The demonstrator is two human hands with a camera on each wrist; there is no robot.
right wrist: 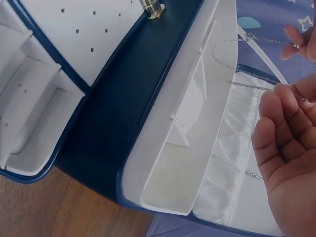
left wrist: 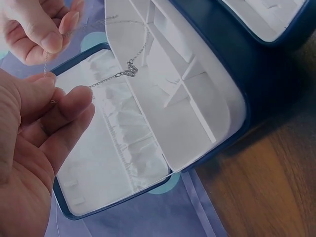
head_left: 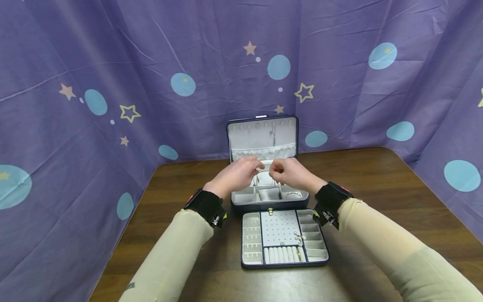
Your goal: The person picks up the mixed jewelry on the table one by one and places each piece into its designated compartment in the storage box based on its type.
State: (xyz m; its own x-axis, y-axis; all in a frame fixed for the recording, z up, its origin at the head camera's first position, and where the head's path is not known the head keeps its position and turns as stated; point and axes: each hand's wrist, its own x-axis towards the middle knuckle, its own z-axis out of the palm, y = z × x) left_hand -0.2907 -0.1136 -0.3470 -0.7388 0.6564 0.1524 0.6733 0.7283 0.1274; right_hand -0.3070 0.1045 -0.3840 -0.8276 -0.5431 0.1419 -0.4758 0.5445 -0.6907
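Note:
Over the open navy jewelry box, a thin silver chain necklace with a small sparkling pendant hangs in a loop between both hands. My left hand pinches the chain between thumb and index finger, its other fingers loosely bent. Close by on the right, my right hand pinches another part of the chain between thumb and fingertip. Inside the raised lid, another necklace hangs from the hook row above a gathered pocket. A grey cushion and a silver bangle lie in front compartments.
In front of the box lies a removable tray with a perforated panel, side compartments and ring rolls. Earrings hang on its panel and a gold ring sits in the rolls. A purple curtain hangs behind the wooden table.

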